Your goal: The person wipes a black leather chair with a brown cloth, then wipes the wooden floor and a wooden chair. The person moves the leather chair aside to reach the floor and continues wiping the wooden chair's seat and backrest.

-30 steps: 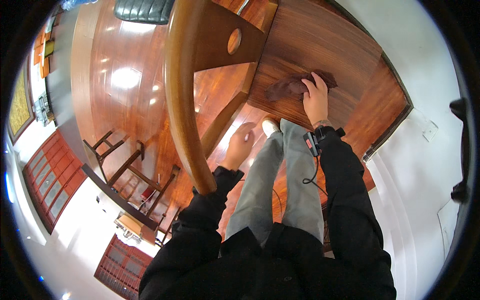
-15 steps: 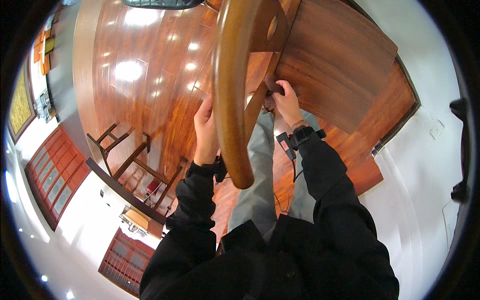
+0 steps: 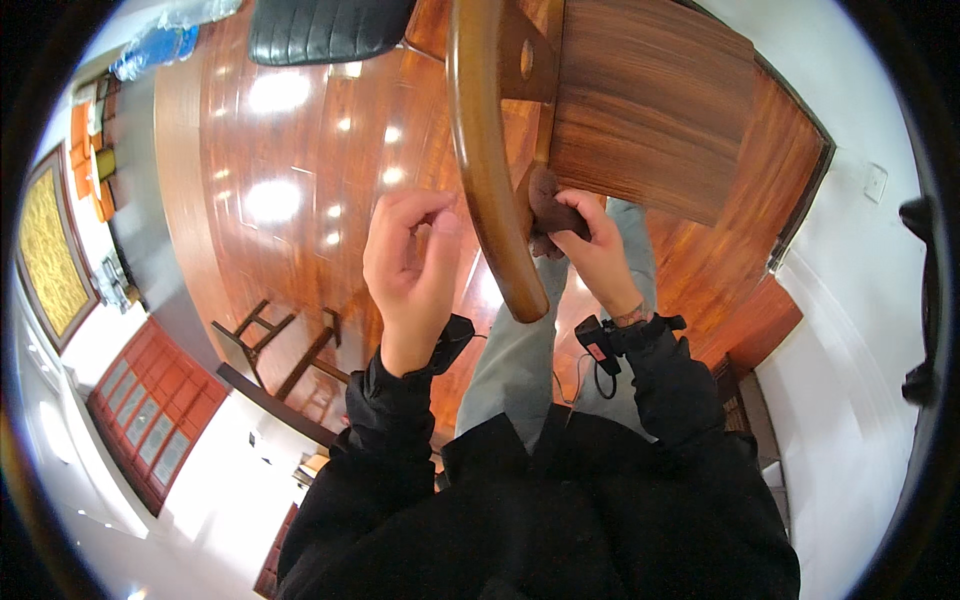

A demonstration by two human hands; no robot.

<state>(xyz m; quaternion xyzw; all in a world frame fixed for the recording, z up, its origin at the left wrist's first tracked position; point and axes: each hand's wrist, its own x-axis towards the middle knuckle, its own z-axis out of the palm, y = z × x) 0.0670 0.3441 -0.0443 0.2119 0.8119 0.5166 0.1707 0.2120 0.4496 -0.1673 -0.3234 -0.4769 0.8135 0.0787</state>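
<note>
A curved, glossy brown wooden chair rail (image 3: pixel 480 165) runs down the middle of the view, its rounded end nearest me. My right hand (image 3: pixel 600 245) is closed on a dark brown cloth (image 3: pixel 556 208), which is bunched against the rail's right side. Part of the cloth hangs below the fingers. On the rail's other side, my left hand (image 3: pixel 410 265) is raised clear of the wood. Its fingers curl loosely, thumb apart from them, and nothing shows in it. Beyond the rail's inner side stands a wooden back panel (image 3: pixel 525 60) with an oval hole.
A flat, dark wood-grained panel (image 3: pixel 650 110) lies to the right of the rail. A black padded seat (image 3: pixel 330 30) is at the top. To the left, a dark wooden furniture frame (image 3: pixel 300 360) stands on the shiny wood floor (image 3: pixel 240 130). A white wall (image 3: pixel 880 110) bounds the right side.
My left hand has come away from the rail, leftward and nearer me. My right hand has moved slightly lower with the cloth, now showing more of it. The whole view has shifted.
</note>
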